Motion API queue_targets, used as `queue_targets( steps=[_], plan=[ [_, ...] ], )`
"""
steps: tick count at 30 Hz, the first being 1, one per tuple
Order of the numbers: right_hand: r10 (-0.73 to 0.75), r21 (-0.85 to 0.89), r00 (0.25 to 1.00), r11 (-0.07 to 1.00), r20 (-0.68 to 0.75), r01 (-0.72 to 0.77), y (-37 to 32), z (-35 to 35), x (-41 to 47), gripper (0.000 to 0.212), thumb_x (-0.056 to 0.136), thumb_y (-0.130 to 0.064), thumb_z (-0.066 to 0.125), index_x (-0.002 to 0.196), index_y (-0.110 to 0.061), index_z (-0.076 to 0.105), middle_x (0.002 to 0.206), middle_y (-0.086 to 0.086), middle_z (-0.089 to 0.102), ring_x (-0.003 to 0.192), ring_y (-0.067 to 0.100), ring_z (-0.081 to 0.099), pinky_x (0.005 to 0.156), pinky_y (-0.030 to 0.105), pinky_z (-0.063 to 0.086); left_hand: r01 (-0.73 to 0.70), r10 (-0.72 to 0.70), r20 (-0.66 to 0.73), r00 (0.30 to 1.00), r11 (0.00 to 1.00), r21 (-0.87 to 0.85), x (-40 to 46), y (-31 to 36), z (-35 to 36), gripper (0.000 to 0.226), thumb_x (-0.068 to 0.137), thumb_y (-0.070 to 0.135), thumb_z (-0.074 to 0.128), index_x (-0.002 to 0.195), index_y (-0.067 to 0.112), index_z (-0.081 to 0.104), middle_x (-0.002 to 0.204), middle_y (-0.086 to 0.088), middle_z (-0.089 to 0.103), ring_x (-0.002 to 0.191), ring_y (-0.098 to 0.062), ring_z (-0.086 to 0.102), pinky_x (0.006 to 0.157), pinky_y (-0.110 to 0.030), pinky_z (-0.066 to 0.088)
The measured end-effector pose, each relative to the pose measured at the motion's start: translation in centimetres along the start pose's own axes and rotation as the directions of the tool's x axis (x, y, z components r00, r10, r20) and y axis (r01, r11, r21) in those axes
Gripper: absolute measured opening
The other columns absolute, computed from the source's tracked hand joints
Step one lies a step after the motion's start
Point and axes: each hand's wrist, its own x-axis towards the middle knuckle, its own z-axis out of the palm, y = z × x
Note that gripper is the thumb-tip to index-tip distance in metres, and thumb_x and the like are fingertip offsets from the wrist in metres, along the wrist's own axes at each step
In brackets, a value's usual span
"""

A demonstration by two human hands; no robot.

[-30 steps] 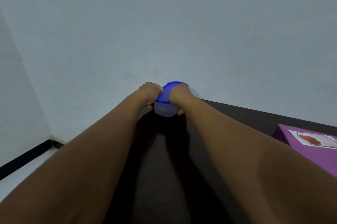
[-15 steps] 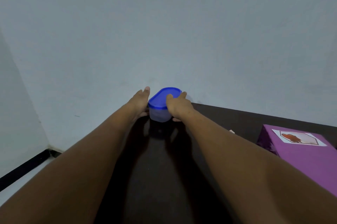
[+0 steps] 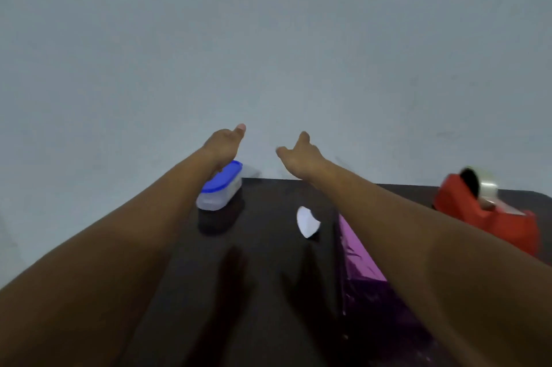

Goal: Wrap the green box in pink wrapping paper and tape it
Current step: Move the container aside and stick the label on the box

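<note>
Hands empty: left hand (image 3: 224, 144) and right hand (image 3: 298, 156) raised, fingers loose. Pink-wrapped box (image 3: 363, 259) near table's right edge is judged taped; tape dispenser (image 3: 484, 211) untouched.

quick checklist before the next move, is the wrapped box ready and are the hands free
1. Left hand free: ok, fingers extended above the blue-lidded container, holding nothing.
2. Right hand free: ok, open and raised off the table.
3. Box in pink wrapping paper within reach: ok, it lies under the right forearm.
4. Tape dispenser at hand: ok, at the table's right, roll loaded.
5. Seams taped: cannot tell, the arm hides most of the box.
6. White paper scrap: ok, apart from the box.
</note>
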Motion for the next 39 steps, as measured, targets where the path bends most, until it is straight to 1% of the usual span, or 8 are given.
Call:
queue_targets(
  steps=[5,9,15,19,23,29,32,39],
  plan=[
    [-0.09,-0.291,0.968,0.957,-0.236,0.018,7.2,-9.4,-3.4,0.061,0.099,-0.04,0.051,0.146,-0.008,0.029,0.141,0.018,0.041,0.131,0.035,0.038,0.098,0.045,0.04,-0.189,0.177,0.084,0.981,0.968,0.164,-3.4,7.5,6.8,0.07,0.103,0.058,0.038,0.153,0.01,0.037,0.155,-0.015,0.043,0.137,-0.036,0.045,0.11,-0.047,0.038],
    [-0.124,-0.522,0.919,0.847,-0.375,-0.098,15.0,-13.9,-7.1,0.051,0.095,-0.032,0.052,0.138,-0.011,0.036,0.14,0.017,0.04,0.134,0.035,0.032,0.109,0.051,0.03,-0.464,0.391,0.251,0.886,0.736,0.492,-6.6,11.9,13.8,0.067,0.103,0.056,0.041,0.156,0.016,0.03,0.154,-0.015,0.046,0.138,-0.037,0.046,0.11,-0.051,0.041],
    [0.004,-0.473,0.815,0.812,-0.58,-0.34,23.6,-18.0,-10.9,0.097,0.08,-0.061,0.067,0.152,-0.02,0.017,0.149,0.016,0.037,0.142,0.037,0.028,0.111,0.057,0.03,-0.584,0.389,0.448,0.805,0.655,0.479,-11.0,16.5,25.1,0.062,0.105,0.056,0.035,0.153,0.016,0.037,0.153,-0.014,0.047,0.136,-0.033,0.047,0.108,-0.046,0.042],
    [0.266,-0.001,0.804,0.949,-0.532,-0.315,25.1,-18.2,-11.2,0.122,0.067,-0.064,0.08,0.155,-0.02,0.007,0.143,0.014,0.045,0.133,0.035,0.042,0.102,0.047,0.042,-0.46,0.27,0.476,0.837,0.819,0.344,-11.7,18.5,29.4,0.063,0.106,0.056,0.03,0.131,0.004,0.055,0.128,-0.021,0.061,0.106,-0.037,0.062,0.093,-0.043,0.053],
    [0.422,0.346,0.823,0.89,-0.38,-0.297,26.3,-18.4,-10.5,0.093,0.065,-0.055,0.085,0.134,-0.014,0.038,0.127,0.008,0.058,0.113,0.029,0.06,0.089,0.04,0.053,-0.189,0.022,0.58,0.814,0.955,0.229,-12.1,18.8,31.5,0.083,0.097,0.073,0.03,0.14,0.004,0.046,0.119,-0.026,0.062,0.099,-0.042,0.07,0.09,-0.051,0.059],
    [0.381,0.417,0.853,0.882,-0.356,-0.22,26.8,-18.7,-10.4,0.033,0.071,-0.036,0.079,0.083,-0.02,0.053,0.086,-0.003,0.061,0.078,0.016,0.062,0.062,0.027,0.048,0.052,-0.102,0.723,0.684,0.994,0.091,-12.7,18.2,33.6,0.105,0.086,0.087,0.028,0.132,-0.004,0.057,0.105,-0.028,0.065,0.095,-0.035,0.071,0.098,-0.047,0.054],
    [0.396,0.458,0.844,0.864,-0.361,-0.209,27.2,-19.4,-10.6,0.036,0.069,-0.038,0.08,0.089,-0.02,0.055,0.093,-0.001,0.063,0.088,0.02,0.065,0.07,0.03,0.054,0.137,-0.126,0.694,0.709,0.99,0.041,-13.4,19.5,34.5,0.101,0.081,0.091,0.03,0.107,-0.001,0.063,0.071,-0.013,0.058,0.063,-0.025,0.065,0.087,-0.048,0.061],
    [0.431,0.444,0.816,0.862,-0.385,-0.246,29.3,-22.7,-12.7,0.06,0.06,-0.045,0.079,0.108,-0.012,0.061,0.102,0.003,0.067,0.091,0.023,0.067,0.075,0.033,0.056,0.128,-0.115,0.715,0.69,0.991,0.035,-17.6,22.6,36.0,0.108,0.08,0.093,0.026,0.118,0.0,0.066,0.073,-0.016,0.069,0.075,-0.03,0.072,0.08,-0.047,0.062]
  ],
)
